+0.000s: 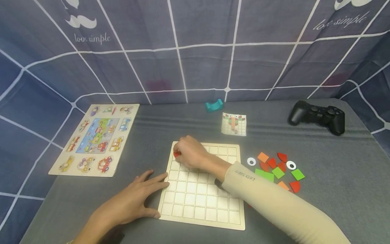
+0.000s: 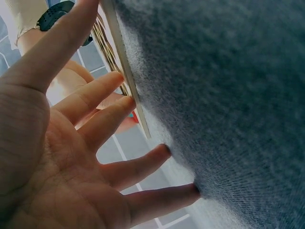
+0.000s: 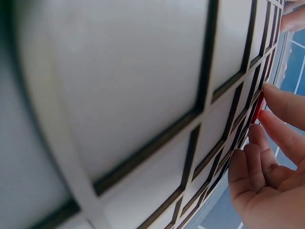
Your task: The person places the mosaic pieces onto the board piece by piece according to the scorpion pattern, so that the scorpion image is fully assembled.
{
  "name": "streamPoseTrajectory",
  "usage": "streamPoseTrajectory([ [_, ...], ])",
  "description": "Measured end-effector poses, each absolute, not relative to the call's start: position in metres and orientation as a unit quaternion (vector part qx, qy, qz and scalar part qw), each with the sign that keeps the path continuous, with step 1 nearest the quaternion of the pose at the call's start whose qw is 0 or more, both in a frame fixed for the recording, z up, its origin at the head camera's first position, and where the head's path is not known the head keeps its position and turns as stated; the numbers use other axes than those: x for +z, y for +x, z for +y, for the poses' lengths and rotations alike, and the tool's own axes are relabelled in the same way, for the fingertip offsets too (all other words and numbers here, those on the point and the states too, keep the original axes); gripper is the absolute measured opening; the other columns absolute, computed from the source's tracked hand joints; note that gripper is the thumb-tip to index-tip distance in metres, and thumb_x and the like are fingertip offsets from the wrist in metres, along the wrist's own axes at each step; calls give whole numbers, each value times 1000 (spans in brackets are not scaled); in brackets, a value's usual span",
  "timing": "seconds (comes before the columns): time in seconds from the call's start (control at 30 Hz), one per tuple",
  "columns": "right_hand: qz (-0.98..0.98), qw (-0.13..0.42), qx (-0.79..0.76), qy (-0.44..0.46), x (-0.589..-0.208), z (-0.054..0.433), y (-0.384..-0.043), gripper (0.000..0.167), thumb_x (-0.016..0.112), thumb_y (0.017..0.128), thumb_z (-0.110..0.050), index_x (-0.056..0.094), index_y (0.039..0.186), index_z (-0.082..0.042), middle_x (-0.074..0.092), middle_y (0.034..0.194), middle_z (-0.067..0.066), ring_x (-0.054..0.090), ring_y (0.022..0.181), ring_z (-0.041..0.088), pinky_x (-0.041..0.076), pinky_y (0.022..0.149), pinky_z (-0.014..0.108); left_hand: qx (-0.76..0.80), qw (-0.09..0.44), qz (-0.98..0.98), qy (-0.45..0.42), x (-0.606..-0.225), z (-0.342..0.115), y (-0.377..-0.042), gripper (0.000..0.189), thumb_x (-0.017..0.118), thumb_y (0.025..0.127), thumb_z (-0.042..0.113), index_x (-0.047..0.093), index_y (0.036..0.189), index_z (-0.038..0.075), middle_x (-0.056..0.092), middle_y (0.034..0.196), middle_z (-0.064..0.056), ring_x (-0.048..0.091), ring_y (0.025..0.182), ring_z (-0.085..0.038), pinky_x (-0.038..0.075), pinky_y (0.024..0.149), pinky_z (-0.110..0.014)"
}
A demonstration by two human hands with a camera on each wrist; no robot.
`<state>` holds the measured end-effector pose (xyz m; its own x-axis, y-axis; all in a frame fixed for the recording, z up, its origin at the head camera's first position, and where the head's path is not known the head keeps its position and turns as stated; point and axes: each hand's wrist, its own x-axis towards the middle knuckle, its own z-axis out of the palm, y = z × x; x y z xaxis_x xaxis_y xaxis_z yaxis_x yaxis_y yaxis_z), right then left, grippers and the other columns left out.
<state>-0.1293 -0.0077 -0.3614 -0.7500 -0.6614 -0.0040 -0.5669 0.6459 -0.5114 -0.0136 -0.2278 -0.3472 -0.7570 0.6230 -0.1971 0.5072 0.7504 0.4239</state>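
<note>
A pale wooden board (image 1: 196, 220) with a grid of square recesses lies flat on the table. My right hand (image 1: 190, 152) is over its far left corner and pinches a red piece (image 1: 176, 154) there. In the right wrist view, that thin red piece (image 3: 258, 109) shows between thumb and fingertip, right at the grid. My left hand (image 1: 137, 195) lies beside the board's left edge with its fingers spread. Its fingertips and thumb are at that edge, and in the left wrist view the palm (image 2: 62, 171) faces the camera with nothing in it.
Right of the board lie loose red, orange and green pieces (image 1: 264, 175) and white rings (image 1: 251, 161). Behind it are a patterned card (image 1: 233, 124) and a teal holder (image 1: 214, 105). A black game controller (image 1: 317, 115) sits far right, a vehicle puzzle (image 1: 97, 139) left.
</note>
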Motion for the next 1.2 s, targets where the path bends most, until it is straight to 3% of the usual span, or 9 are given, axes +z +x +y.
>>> streamPoseTrajectory([
  [0.5, 894, 116, -279, -331, -359, -5, -127, 16, 75, 83, -10, 66, 70, -11, 53, 64, -5, 49, 74, 17, 40, 70, 29, 173, 164, 922, 304, -348, -228, -13, 80, 87, 69, 39, 57, 140, 17, 39, 155, -1, 31, 136, -51, 28, 97, -76],
  [0.63, 889, 115, -294, -330, -352, 0, -124, 5, 74, 86, -13, 74, 85, -8, 63, 80, -2, 54, 83, 16, 45, 77, 32, 170, 164, 923, 304, -348, -228, -13, 79, 86, 70, 40, 57, 140, 17, 39, 155, -1, 31, 136, -51, 28, 97, -76],
  [0.77, 888, 109, -312, -320, -343, 10, -119, 21, 74, 88, -18, 76, 105, -7, 67, 101, 3, 57, 95, 18, 47, 83, 33, 169, 164, 924, 303, -348, -228, -13, 79, 87, 70, 39, 57, 140, 16, 39, 155, -2, 31, 137, -51, 28, 97, -76],
  [1.03, 847, 150, -426, -279, -333, 60, -99, 26, 75, 86, -20, 75, 109, -9, 64, 93, -4, 55, 85, 14, 49, 72, 32, 170, 174, 924, 294, -348, -227, -14, 80, 85, 71, 41, 56, 142, 18, 37, 156, 0, 28, 139, -51, 26, 100, -75],
  [1.2, 841, 142, -453, -259, -340, 101, -84, 24, 75, 86, -18, 75, 109, -9, 65, 93, -4, 55, 84, 16, 49, 72, 31, 172, 176, 924, 292, -348, -228, -13, 80, 85, 71, 40, 56, 142, 17, 37, 156, 0, 27, 139, -51, 26, 101, -74],
])
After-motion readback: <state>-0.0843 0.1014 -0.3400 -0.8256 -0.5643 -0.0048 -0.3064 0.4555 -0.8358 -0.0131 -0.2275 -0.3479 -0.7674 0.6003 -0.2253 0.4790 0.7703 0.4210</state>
